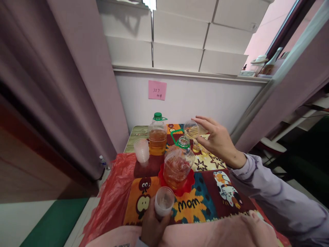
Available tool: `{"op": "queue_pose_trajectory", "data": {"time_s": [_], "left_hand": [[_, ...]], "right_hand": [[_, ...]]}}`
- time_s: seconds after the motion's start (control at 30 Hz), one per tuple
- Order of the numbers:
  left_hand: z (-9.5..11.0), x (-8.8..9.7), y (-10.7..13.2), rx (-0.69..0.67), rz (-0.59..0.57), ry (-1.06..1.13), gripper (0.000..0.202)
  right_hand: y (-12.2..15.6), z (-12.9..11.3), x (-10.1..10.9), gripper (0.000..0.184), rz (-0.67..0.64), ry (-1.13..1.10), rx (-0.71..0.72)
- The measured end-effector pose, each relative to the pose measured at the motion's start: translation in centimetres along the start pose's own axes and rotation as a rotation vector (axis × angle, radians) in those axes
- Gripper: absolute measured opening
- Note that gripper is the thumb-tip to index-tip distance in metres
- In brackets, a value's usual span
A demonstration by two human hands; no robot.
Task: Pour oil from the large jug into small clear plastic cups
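Note:
My right hand (218, 137) grips a clear plastic cup (191, 129) between thumb and fingers. The cup is tilted at the open mouth of a clear jug (178, 163) with a green handle; some pale yellow liquid shows in it. Amber liquid lies low in the jug, which stands in a red scalloped dish (190, 187). Close to my body, my left hand (153, 223) is wrapped round a translucent plastic cup (164, 202), its mouth facing up. Whether this is one cup or a nested stack, I cannot tell.
A green-capped jug (157, 140) of amber liquid stands behind, beside a leaning stack of plastic cups (142, 151). Small cups (196, 146) with yellow liquid sit behind the near jug. A patterned cloth (205, 214) and red plastic sheet (120, 178) cover the table, against a white wall (200, 96).

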State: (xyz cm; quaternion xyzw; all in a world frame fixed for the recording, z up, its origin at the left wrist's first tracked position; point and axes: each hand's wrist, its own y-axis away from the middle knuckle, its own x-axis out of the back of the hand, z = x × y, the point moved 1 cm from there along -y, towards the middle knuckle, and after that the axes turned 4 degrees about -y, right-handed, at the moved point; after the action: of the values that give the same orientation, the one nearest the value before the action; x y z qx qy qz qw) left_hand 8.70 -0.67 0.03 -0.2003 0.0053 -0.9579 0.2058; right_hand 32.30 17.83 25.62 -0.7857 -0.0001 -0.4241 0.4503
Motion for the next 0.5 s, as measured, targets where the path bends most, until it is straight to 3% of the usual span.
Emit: {"op": "queue_pose_trajectory", "data": {"time_s": [0.5], "left_hand": [[-0.47,-0.15,0.10,0.021,-0.033,0.014,0.042]], "right_hand": [[0.05,-0.81,-0.33,0.063,-0.014,0.144,0.207]]}}
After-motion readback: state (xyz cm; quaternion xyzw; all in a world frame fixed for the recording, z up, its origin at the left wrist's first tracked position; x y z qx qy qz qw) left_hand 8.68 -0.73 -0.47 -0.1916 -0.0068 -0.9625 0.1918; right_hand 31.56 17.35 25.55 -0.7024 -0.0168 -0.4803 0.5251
